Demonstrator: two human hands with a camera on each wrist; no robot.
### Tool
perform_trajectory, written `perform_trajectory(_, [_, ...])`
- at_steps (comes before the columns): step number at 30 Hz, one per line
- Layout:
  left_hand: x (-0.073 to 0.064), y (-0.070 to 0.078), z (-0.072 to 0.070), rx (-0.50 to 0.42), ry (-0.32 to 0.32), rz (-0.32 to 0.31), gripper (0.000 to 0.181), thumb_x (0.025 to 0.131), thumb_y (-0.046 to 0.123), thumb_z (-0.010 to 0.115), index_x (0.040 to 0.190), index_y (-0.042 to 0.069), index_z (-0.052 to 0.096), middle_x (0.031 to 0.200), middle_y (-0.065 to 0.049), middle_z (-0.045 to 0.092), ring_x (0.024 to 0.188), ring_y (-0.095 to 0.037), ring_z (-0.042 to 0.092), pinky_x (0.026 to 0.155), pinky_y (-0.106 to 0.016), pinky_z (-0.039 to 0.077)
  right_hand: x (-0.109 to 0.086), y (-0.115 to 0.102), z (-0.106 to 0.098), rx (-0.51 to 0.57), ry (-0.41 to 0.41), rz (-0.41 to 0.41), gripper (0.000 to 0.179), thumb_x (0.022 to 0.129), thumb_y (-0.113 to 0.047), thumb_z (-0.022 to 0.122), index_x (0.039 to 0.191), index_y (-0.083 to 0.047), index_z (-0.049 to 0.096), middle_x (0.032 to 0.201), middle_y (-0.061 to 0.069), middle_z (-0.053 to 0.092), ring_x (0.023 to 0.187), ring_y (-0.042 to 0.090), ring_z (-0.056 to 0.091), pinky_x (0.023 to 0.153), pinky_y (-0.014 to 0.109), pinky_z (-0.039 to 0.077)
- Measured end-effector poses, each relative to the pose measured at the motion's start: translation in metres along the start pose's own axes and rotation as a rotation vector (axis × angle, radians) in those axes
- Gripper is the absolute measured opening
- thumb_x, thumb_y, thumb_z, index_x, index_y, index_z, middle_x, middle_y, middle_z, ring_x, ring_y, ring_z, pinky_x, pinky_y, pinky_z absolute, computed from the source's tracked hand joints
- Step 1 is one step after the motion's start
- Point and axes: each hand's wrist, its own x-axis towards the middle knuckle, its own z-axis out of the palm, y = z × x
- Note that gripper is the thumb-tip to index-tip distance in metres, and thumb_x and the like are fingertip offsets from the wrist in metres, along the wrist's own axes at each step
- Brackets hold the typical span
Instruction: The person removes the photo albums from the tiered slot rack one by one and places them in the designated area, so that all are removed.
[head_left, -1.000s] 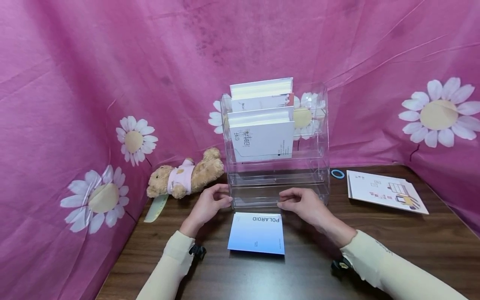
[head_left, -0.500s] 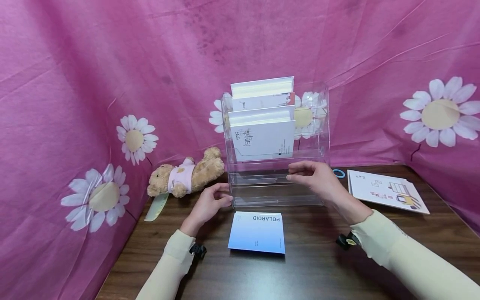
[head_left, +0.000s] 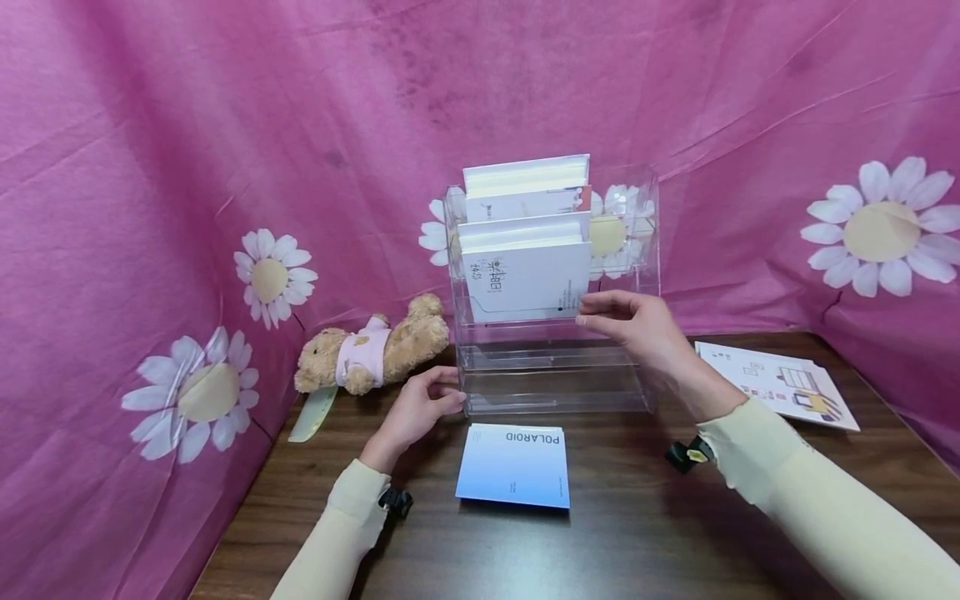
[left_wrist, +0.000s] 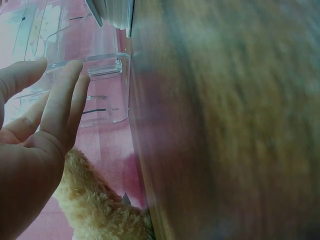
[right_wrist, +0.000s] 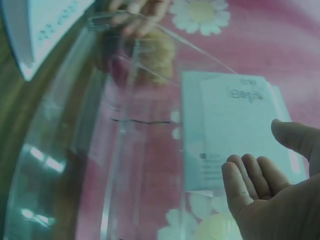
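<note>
A clear acrylic tiered rack [head_left: 555,403] stands on the table in the head view. One white album [head_left: 525,279] with dark lettering sits in a middle tier, and another white album [head_left: 517,205] rises behind it in a higher tier. My right hand [head_left: 637,329] is at the lower right corner of the front album, thumb and fingers apart; whether it touches is unclear. In the left wrist view, my left hand [left_wrist: 45,125] has its fingers extended beside the rack's end, thumb apart. A blue album [head_left: 513,467] marked POLAROID lies before the rack.
Left of the rack, a brown teddy bear [head_left: 375,346] in a pink shirt lies on its side, near a pale green ruler-like strip [head_left: 313,415]. White albums [head_left: 776,385] lie at the right of the wooden table [head_left: 600,542]. A pink flowered cloth [head_left: 360,108] hangs behind.
My right hand has risen from the rack's lower front to the front album's lower right corner. The left hand stays at the rack's left side.
</note>
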Motion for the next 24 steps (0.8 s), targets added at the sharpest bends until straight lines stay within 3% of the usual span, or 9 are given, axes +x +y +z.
perform_trajectory(3, [0.0,0.0,0.0,-0.008,-0.007,-0.004,0.048,0.105,-0.002,0.073,0.151,-0.004,0.062,0.144,-0.028,0.068,0.113,-0.02,0.076,0.097,-0.031,0.072,0.005,-0.008,-0.005,0.019,0.024,-0.016,0.051,0.102,-0.027,0.085,0.146,-0.005,0.073,0.145,0.008,0.075,0.105,-0.006,0.068,0.087,0.009,0.058])
perform_trajectory(10, [0.001,-0.002,-0.001,-0.006,-0.003,0.006,0.047,0.104,-0.001,0.074,0.15,-0.004,0.063,0.142,-0.028,0.069,0.113,-0.021,0.076,0.096,-0.03,0.072,0.018,-0.024,-0.014,0.068,0.053,-0.055,0.048,0.103,-0.02,0.084,0.146,-0.001,0.072,0.11,-0.026,0.077,0.102,-0.007,0.071,0.089,0.008,0.059])
perform_trajectory(19, [0.001,0.0,-0.002,-0.011,-0.009,0.005,0.049,0.104,-0.001,0.074,0.151,-0.006,0.061,0.145,-0.03,0.067,0.113,-0.019,0.076,0.096,-0.03,0.071,0.028,-0.035,-0.026,0.042,0.126,-0.074,0.05,0.101,-0.024,0.086,0.144,-0.001,0.073,0.099,-0.031,0.075,0.102,-0.005,0.069,0.086,0.01,0.058])
perform_trajectory(24, [0.001,-0.001,-0.002,-0.011,-0.009,0.01,0.049,0.104,-0.001,0.074,0.151,-0.006,0.061,0.145,-0.03,0.067,0.113,-0.02,0.076,0.096,-0.029,0.071,0.034,-0.041,-0.031,0.05,0.181,-0.094,0.049,0.102,-0.026,0.086,0.142,-0.002,0.073,0.101,-0.028,0.075,0.103,-0.002,0.07,0.087,0.011,0.059])
